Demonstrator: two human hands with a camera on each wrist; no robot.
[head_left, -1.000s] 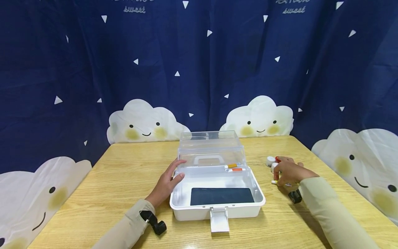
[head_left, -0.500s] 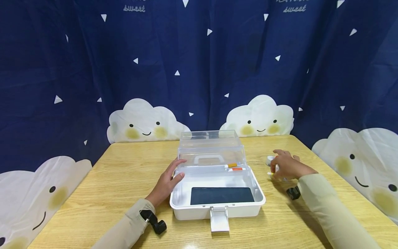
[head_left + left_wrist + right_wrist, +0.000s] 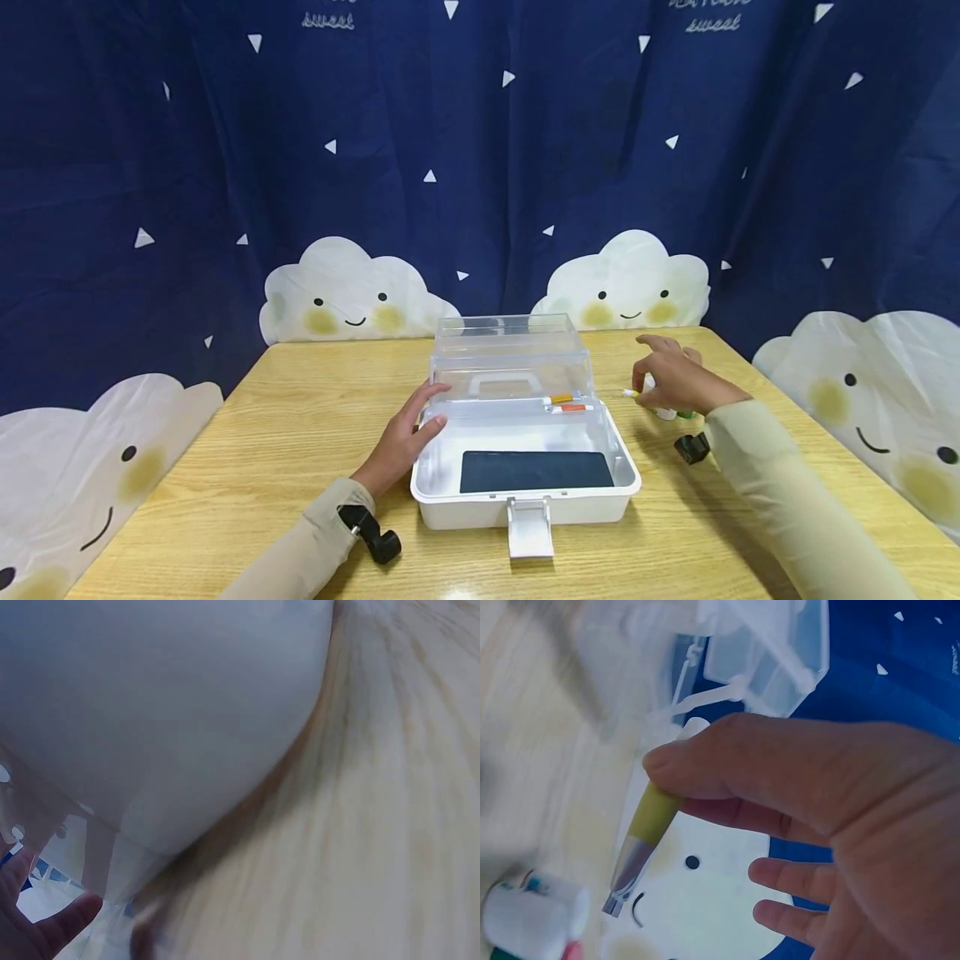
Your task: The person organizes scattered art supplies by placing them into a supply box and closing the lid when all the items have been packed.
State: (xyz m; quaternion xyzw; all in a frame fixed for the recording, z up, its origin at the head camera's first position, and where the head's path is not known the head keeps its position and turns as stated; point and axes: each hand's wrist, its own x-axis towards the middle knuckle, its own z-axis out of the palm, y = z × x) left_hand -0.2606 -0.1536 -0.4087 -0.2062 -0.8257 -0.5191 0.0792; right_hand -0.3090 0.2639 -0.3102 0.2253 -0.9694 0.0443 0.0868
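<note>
My right hand (image 3: 682,379) pinches a slim pen-like tool (image 3: 654,814) between thumb and fingers, above the right side of the table. The tool has a yellow barrel, a white end and a slotted metal tip. My left hand (image 3: 397,450) rests at the left rim of a white storage box (image 3: 465,518), its fingers and thumb extended. The box's clear lid (image 3: 510,337) stands raised at the back and its front latch (image 3: 530,533) hangs down. Inside are a dark flat rectangular thing (image 3: 536,472) and two similar tools, one orange (image 3: 561,399) and one red-orange (image 3: 576,408).
Small white jars (image 3: 525,922) stand on the wooden table (image 3: 315,400) below my right hand, partly hidden by it in the head view. Green shows beside them. A navy curtain (image 3: 480,108) with cloud faces hangs behind the table.
My right hand has lifted the yellow tool from the table beside the jars and carried it left and away from me, nearer the box. My left hand and the box have stayed put.
</note>
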